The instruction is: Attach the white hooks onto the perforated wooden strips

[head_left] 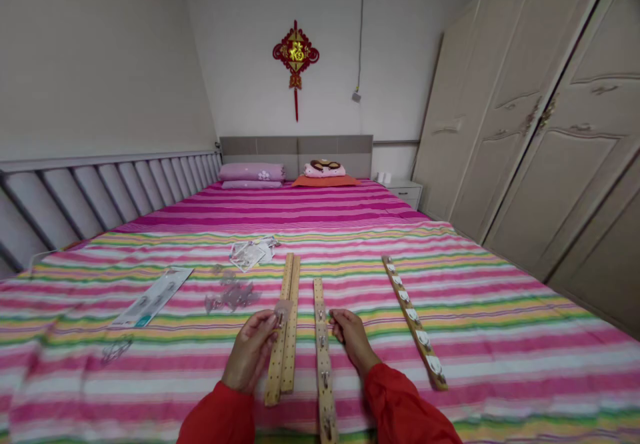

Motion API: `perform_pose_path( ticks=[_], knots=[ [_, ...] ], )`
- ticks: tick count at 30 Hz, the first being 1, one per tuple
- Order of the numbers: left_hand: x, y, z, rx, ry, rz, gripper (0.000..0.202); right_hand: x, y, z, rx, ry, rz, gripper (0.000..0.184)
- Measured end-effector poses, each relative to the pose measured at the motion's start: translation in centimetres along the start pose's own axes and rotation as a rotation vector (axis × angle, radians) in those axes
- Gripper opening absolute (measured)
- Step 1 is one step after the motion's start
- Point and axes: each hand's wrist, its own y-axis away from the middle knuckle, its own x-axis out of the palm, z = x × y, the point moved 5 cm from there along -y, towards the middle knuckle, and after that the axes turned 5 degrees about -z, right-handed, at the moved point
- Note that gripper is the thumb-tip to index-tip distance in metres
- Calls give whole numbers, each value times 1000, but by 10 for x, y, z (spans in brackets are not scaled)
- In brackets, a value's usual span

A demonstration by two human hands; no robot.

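Pinched in my left hand (251,349) is a clear adhesive hook (283,309), held above a pair of wooden strips with holes (289,357). My right hand (356,337) is closed at the fingertips, close to the right side of another wooden strip (319,291); what it pinches, if anything, is too small to make out. Several metal hooks on clear pads sit in a row along that strip, among them a metal hook (325,379) near its lower half. My hands are on either side of this strip.
On the right lies a wooden strip with white hooks (413,317). To the left are loose clear pads (235,295), a white hook package (155,297), thin metal pieces (117,348) and a pile of clear packaging (254,252). Everything rests on the striped bedsheet (480,337).
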Motion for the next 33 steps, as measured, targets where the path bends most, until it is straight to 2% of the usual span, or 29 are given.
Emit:
perform_pose_path(
  ticks=[4, 9, 12, 18, 24, 33],
  knots=[
    [14, 6, 3, -8, 26, 29, 35, 0, 0, 3, 21, -53, 7, 32],
    [20, -4, 24, -125, 3, -27, 22, 4, 7, 15, 3, -35, -7, 33],
    [27, -11, 36, -176, -23, -50, 15, 17, 14, 29, -8, 4, 29, 34],
    [50, -29, 51, -192, -80, -48, 17, 48, 18, 52, -14, 24, 173, 38],
    [64, -51, 57, -129, -207, 35, 29, 50, -2, 53, -35, -4, 153, 36],
    [92, -102, 35, 122, -411, 179, 39, 55, -42, 73, -37, 32, 140, 27]
  ],
)
